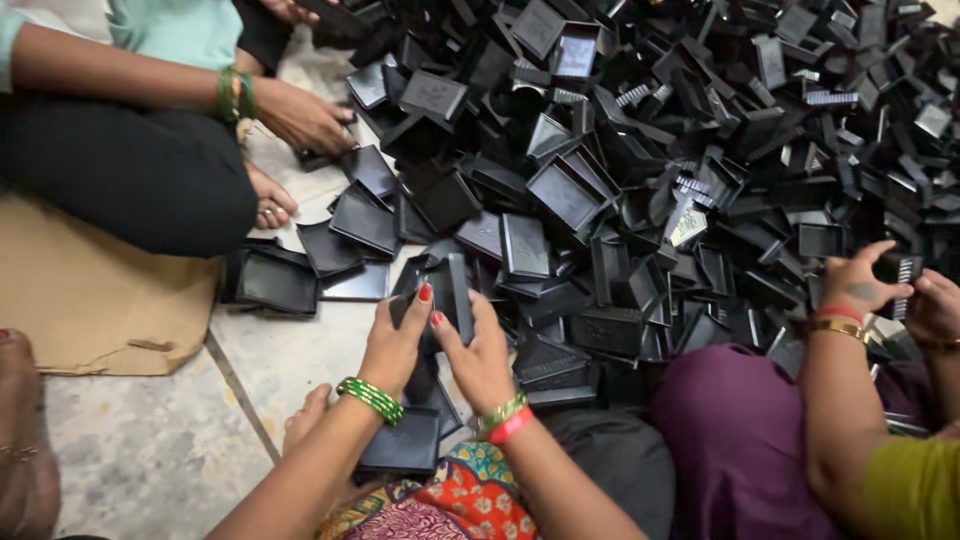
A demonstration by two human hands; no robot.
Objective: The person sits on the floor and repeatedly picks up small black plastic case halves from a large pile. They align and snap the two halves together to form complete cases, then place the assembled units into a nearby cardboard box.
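Head view: both hands grip one black plastic tray piece (445,290) at the picture's centre, at the pile's six o'clock edge. The left hand (395,345) clamps its left side, the right hand (480,355) its right. It looks light, stiff and smooth, probably slippery; its rims seem the surest hold. The pile (700,150) spreads toward one o'clock over the floor (150,450).

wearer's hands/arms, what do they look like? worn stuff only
Both forearms are bare, no sleeves in view. The left hand has red-painted nails and a stack of green bangles at the wrist. The right hand wears green-gold bangles plus a red band.
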